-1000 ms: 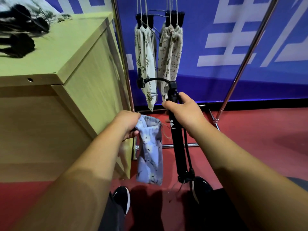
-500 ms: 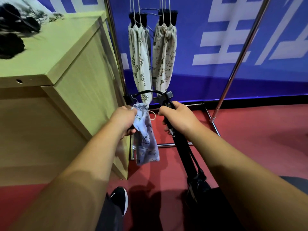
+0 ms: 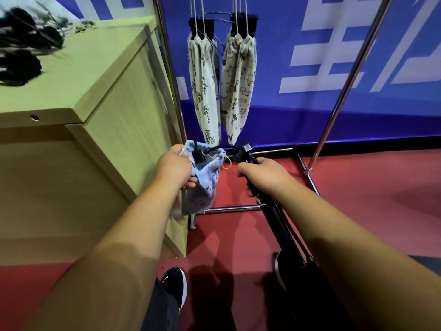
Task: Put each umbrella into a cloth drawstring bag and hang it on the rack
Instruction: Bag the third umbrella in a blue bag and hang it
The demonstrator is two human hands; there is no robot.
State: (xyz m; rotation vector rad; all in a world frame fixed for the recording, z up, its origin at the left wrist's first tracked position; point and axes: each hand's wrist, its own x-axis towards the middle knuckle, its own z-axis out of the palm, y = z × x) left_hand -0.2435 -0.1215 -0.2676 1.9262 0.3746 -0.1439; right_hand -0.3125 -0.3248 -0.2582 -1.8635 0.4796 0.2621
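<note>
Far left: pale-green wooden worktop [image 3: 100,75] w/ dark blurred things [image 3: 21,65] on top. They are prob. more umbrellas waiting, but too smeared to say.

Just off its corner the left hand [image 3: 175,167] pinches the rim of a light-blue drawstring bag [image 3: 202,187], fingers curled round the cloth. That makes the mouth gape upward while the body hangs limp, so the opening faces the umbrella's near end. The black loop strap [image 3: 216,148] at that end dips inside the mouth; everything else is outside.

Behind & above, on the metal rack [image 3: 168,75], two filled bags hang by their cords: a leaf-print bag [image 3: 205,91] & beside it an animal-print bag [image 3: 239,91], black ends poking out the tops. Those two look done.

Right of the blue bag, the black folded umbrella [image 3: 276,220] slants from the bag mouth down toward the person's lap. The right hand [image 3: 262,175] is clenched round its upper shaft, near the strap end, prob. for close control when steering it in.

Bagging is barely begun. Next move prob.: feed the umbrella in while the left hand holds the mouth wide. The strap or drawcords may snag on the rim.
</note>
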